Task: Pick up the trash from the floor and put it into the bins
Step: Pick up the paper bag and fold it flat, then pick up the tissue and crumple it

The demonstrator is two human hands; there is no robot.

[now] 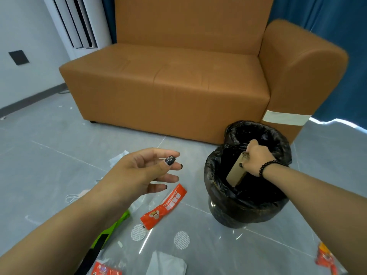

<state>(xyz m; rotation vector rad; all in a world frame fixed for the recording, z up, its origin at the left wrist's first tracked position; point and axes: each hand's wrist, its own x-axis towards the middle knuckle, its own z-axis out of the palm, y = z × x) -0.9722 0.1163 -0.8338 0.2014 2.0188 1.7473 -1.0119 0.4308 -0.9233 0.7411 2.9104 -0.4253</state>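
Observation:
Two black-bagged bins stand on the grey floor by the sofa, the near bin [224, 205] in front of the far bin [276, 133]. My right hand [256, 157] grips a flat brown cardboard piece [237, 171] and holds it inside the mouth of the near bin. My left hand [143, 171] hovers open above the floor, fingers relaxed, holding nothing. Just below it lies a red snack wrapper [164, 207]. More trash lies around: a green and black wrapper [111, 233], a white tissue [166, 264], a red packet [105, 270] and a red wrapper [325, 259] at the right.
An orange-brown sofa [168, 82] stands close behind the bins, with pale tape on its armrest. Two round white pads [181, 240] and a face mask [77, 195] lie on the floor. A white air conditioner [79, 22] stands at the back left, blue curtains at the right.

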